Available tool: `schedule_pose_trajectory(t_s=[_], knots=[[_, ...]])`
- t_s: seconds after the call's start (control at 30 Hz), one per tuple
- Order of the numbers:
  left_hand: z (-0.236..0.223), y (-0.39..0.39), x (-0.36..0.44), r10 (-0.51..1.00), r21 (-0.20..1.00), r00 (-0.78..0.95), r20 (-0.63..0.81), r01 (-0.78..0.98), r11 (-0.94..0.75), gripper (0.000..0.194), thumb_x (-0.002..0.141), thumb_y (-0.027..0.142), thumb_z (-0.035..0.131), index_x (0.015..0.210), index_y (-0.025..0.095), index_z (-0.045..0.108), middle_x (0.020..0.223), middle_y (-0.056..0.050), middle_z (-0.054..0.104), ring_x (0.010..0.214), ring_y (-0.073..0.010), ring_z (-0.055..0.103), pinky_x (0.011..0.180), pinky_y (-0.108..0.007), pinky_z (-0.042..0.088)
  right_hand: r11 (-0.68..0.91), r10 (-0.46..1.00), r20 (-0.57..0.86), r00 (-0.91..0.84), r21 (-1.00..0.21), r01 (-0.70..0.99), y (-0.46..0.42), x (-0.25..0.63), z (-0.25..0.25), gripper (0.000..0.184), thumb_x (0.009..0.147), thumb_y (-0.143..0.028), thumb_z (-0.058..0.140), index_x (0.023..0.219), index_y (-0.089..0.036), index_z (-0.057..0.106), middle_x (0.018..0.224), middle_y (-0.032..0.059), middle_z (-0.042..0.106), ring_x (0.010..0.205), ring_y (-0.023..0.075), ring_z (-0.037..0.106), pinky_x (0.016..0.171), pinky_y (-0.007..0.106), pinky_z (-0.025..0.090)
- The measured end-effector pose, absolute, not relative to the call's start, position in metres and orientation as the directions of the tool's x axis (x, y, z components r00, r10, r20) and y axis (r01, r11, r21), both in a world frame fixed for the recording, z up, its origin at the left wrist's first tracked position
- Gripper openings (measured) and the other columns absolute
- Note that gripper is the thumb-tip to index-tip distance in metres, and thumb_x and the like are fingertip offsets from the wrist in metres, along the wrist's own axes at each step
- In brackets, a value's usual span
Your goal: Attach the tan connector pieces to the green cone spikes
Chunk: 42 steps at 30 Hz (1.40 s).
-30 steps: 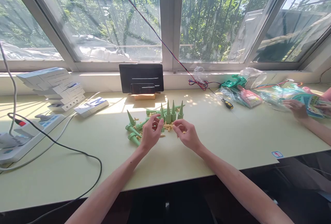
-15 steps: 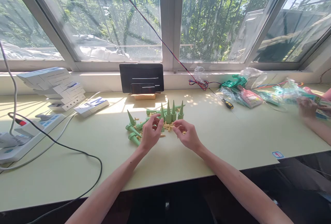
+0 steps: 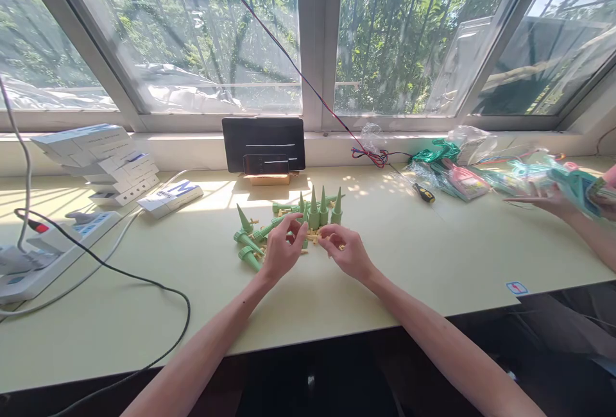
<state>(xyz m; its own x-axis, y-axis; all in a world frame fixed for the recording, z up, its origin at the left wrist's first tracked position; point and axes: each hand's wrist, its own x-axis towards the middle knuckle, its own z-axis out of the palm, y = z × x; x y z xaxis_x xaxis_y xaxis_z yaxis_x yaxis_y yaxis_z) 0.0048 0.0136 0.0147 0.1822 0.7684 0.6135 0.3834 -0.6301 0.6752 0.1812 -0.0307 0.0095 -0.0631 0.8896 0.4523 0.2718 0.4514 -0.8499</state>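
In the head view my left hand [image 3: 285,249] is closed, its fingers curled round a green plastic spike whose tip and lower end show only in part. Just across from it, my right hand [image 3: 347,251] pinches thumb and fingertips together; anything between them is too small to name. Green cone-shaped spikes [image 3: 314,210] stand upright in a row behind my hands. More green spikes [image 3: 250,256] lie on their sides left of my left hand. Small yellow plastic pieces [image 3: 312,235] are scattered between the hands, partly hidden by them.
A dark tablet [image 3: 264,138] with a phone before it stands by the window. White boxes [image 3: 110,160] and a power strip [image 3: 91,237] are at left, with a black cable [image 3: 144,279]. A screwdriver [image 3: 423,193] and bagged items [image 3: 462,179] lie right, near another person's hand [image 3: 553,200].
My two hands have drawn slightly closer, the left shifting a little right and the right a little left. The other person's hand has opened out and moved left beside the bags.
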Motion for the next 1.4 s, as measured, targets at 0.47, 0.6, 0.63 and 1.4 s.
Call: schedule_pose_trajectory(t_s=[0.47, 0.6, 0.63, 1.4], knots=[[0.0165, 0.0108, 0.0066, 0.758, 0.661, 0.199, 0.621, 0.387, -0.643, 0.022, 0.093, 0.035, 0.056, 0.108, 0.019, 0.061, 0.074, 0.000, 0.063, 0.064, -0.0132, 0.061, 0.055, -0.023, 0.054, 0.449, 0.893, 0.442, -0.088, -0.856, 0.255, -0.0283, 0.1822, 0.0049, 0.022, 0.091, -0.041, 0.062, 0.095, -0.020, 0.067, 0.084, 0.0036, 0.069, 0.052, 0.0111, 0.054, 0.053, 0.027, 0.047], [0.0160, 0.0112, 0.0067, 0.753, 0.653, 0.195, 0.628, 0.393, -0.647, 0.023, 0.093, 0.036, 0.056, 0.108, 0.019, 0.062, 0.073, 0.000, 0.061, 0.063, -0.0130, 0.060, 0.055, -0.023, 0.054, 0.460, 0.886, 0.455, -0.083, -0.845, 0.273, -0.0276, 0.1817, 0.0037, 0.024, 0.092, -0.043, 0.061, 0.094, -0.020, 0.067, 0.086, 0.0044, 0.070, 0.052, 0.0108, 0.055, 0.053, 0.027, 0.048], [0.0160, 0.0113, 0.0067, 0.753, 0.653, 0.195, 0.628, 0.393, -0.647, 0.023, 0.093, 0.036, 0.056, 0.108, 0.019, 0.062, 0.074, 0.000, 0.061, 0.063, -0.0131, 0.060, 0.055, -0.023, 0.054, 0.461, 0.885, 0.458, -0.080, -0.842, 0.279, -0.0275, 0.1816, 0.0035, 0.025, 0.092, -0.043, 0.061, 0.094, -0.020, 0.067, 0.085, 0.0046, 0.070, 0.052, 0.0108, 0.055, 0.053, 0.027, 0.048], [0.0153, 0.0107, 0.0072, 0.735, 0.631, 0.230, 0.637, 0.391, -0.670, 0.021, 0.094, 0.033, 0.056, 0.107, 0.018, 0.060, 0.072, 0.001, 0.059, 0.062, -0.0110, 0.056, 0.054, -0.021, 0.053, 0.428, 0.903, 0.415, -0.116, -0.838, 0.338, -0.0267, 0.1803, 0.0059, 0.043, 0.098, -0.048, 0.046, 0.067, -0.020, 0.056, 0.056, -0.0006, 0.054, 0.051, 0.0127, 0.049, 0.051, 0.025, 0.040]])
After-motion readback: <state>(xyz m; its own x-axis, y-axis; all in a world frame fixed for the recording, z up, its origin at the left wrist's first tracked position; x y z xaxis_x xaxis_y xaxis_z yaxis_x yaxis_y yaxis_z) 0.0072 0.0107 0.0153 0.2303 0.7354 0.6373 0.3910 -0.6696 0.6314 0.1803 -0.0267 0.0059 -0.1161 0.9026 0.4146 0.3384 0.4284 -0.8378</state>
